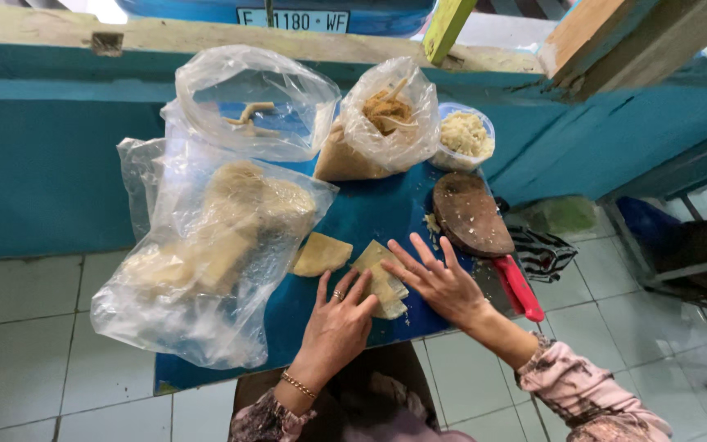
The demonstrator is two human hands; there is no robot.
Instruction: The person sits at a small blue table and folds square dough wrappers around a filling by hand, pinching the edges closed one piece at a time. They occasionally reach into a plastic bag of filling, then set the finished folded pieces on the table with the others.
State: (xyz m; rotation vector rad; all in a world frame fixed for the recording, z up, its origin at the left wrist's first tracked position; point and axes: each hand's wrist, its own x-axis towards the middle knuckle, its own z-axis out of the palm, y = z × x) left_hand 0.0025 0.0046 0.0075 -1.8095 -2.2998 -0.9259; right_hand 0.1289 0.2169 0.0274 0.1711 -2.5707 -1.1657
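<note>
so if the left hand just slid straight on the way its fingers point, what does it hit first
The left hand points up and slightly right, its fingers already on the folded pastry sheet. Past that lies bare blue table, then probably the bag of brown filling, though depth is hard to judge.

On my blue worktop (370,217), a big clear plastic bag (206,262) of pale sheets slumps at its left edge. Behind it stands an open clear bag (251,102), nearly empty. Right of that sit a clear bag of brown filling (382,123) and a round clear tub (464,137). Beyond the worktop hangs a white rectangular plate (292,20).
</note>
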